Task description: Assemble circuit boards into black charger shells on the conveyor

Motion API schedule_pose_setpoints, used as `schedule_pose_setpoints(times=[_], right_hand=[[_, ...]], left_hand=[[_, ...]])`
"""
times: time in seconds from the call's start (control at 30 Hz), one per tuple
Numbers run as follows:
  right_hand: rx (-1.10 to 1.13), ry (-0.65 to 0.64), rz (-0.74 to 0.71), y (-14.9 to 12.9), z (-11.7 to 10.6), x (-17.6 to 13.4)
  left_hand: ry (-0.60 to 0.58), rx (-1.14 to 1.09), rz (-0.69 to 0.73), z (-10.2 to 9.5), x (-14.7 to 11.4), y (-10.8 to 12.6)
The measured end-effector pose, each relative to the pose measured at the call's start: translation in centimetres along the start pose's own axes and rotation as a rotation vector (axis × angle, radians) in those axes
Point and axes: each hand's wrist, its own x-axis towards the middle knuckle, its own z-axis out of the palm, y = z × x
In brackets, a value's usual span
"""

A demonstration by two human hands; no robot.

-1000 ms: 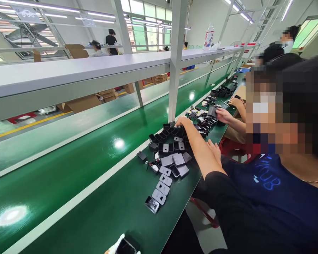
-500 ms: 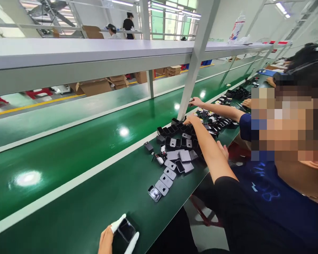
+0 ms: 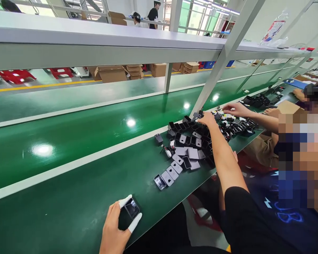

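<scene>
My left hand (image 3: 123,220) reaches in from the bottom edge, with white finger cots on the thumb and a finger. Between those two tips it grips a small black rectangular casing (image 3: 132,208) by its sides, close over the green tabletop. The casing looks glossy inside; its exact kind is unclear. My right hand is out of view. Up and to the right, a similar casing with a shiny inside (image 3: 159,182) lies at the near end of a row of grey plates (image 3: 168,178) with dark cutouts.
A co-worker's arm (image 3: 226,158) stretches over a crowd of black casings (image 3: 181,126) and small wired parts (image 3: 168,151). Flat grey boxes (image 3: 193,153) lie nearby. A sloping metal post (image 3: 214,81) holds up a long shelf (image 3: 95,38). A pale strip (image 3: 69,165) divides the green surface.
The view has turned left and down, so more of my left hand shows. It still grips the casing. The co-worker's hand now holds a small dark piece.
</scene>
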Motion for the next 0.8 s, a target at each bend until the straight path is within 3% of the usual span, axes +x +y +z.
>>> schedule_pose_setpoints(times=[0.1,0.17,0.33,0.47,0.6,0.7,0.8], right_hand=[[0.084,0.048,0.011,-1.6,1.6,-2.2],[0.132,0.103,0.029,-1.9,1.1,-3.1],[0.248,0.235,0.051,-2.2,-4.7,-6.1],[0.410,0.365,-0.099,-6.6,-8.3,-12.9],[0.432,0.202,-0.428,-15.5,-8.5,-22.4],[0.311,-0.050,-0.690,-23.1,-6.5,-29.8],[0.152,-0.301,-0.847,-29.2,-3.6,-35.7]], left_hand=[[-0.026,-0.003,0.017,-0.1,0.0,-0.4],[-0.040,0.003,0.028,-0.1,0.0,-1.0],[-0.053,0.023,0.070,0.0,0.2,-2.4],[-0.067,0.005,0.163,0.0,0.3,-2.0],[-0.031,-0.064,0.176,-0.1,-0.1,-1.1],[0.043,-0.099,0.135,-1.2,-0.6,-0.7],[0.069,-0.028,0.110,-3.5,-1.2,-1.1]])
